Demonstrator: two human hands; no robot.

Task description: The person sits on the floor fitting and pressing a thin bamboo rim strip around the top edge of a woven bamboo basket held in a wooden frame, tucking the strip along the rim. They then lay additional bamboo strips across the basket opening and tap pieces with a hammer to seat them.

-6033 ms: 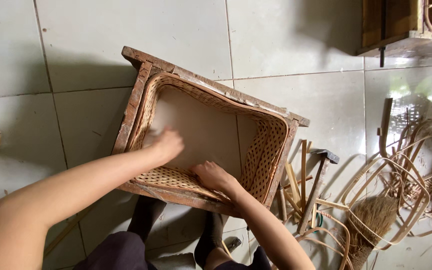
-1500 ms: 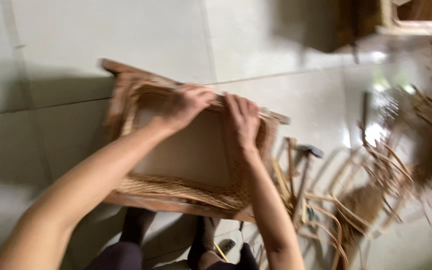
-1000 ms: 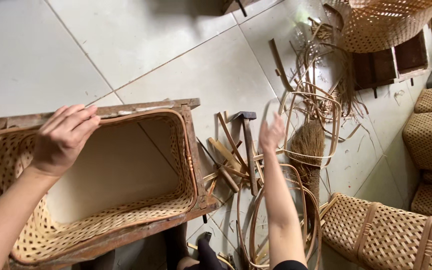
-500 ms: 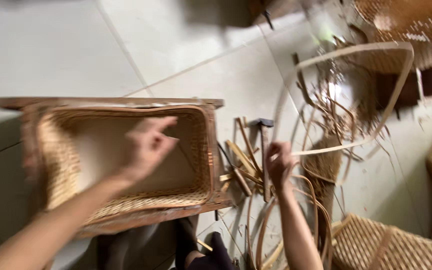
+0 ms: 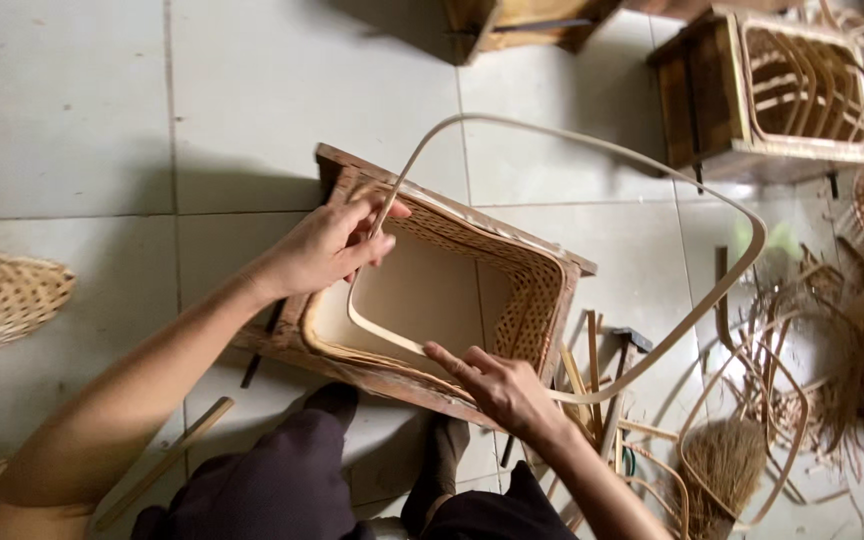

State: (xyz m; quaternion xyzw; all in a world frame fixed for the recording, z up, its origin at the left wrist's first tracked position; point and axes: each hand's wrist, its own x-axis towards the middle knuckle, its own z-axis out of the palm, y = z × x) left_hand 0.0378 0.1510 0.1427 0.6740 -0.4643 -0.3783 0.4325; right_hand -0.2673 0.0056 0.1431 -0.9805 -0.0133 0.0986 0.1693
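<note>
A long pale bent cane strip [image 5: 592,150] is being fitted inside the rectangular woven rattan basket in its wooden frame [image 5: 542,290] on the floor. Left hand [image 5: 327,245] pinches the strip at the rim; right hand [image 5: 497,385] presses it open-fingered. Next, seating it calls for even pressure along the wall.

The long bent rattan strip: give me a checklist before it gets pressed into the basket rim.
1. Left hand gripping the long pale bent rattan strip at the far rim: ok.
2. Right hand on the near rim of the rectangular woven basket in its wooden frame: ok.
3. Strip seated along the rim: not ok, most of it loops outside.
4. Loop clear of the loose cane pile: cannot tell.
</note>
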